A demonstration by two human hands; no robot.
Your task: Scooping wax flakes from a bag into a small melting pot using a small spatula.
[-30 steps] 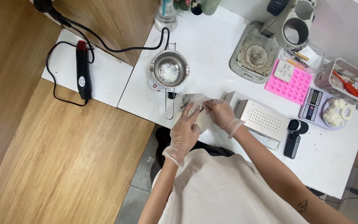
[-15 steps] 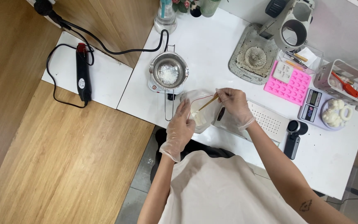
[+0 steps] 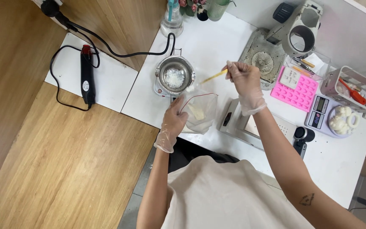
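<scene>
Left hand point(image 3: 173, 125), gloved: clamped on clear bag point(image 3: 198, 111) of white flakes at the desk's point(image 3: 217, 42) front edge. Right hand point(image 3: 243, 82): pinching yellow stick point(image 3: 214, 76) over metal pot point(image 3: 175, 76). Risk: flakes likely spill between bag and pot if the stick tilts.

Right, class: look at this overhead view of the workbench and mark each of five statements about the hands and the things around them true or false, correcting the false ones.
1. The left hand holds a clear plastic bag. True.
2. The right hand holds a pair of scissors. False: it holds a thin yellow stick.
3. The metal pot has white flakes in it. True.
4. The pink mould lies on the wooden floor. False: it lies on the white table.
5. Both hands are bare. False: both wear thin clear gloves.
</scene>
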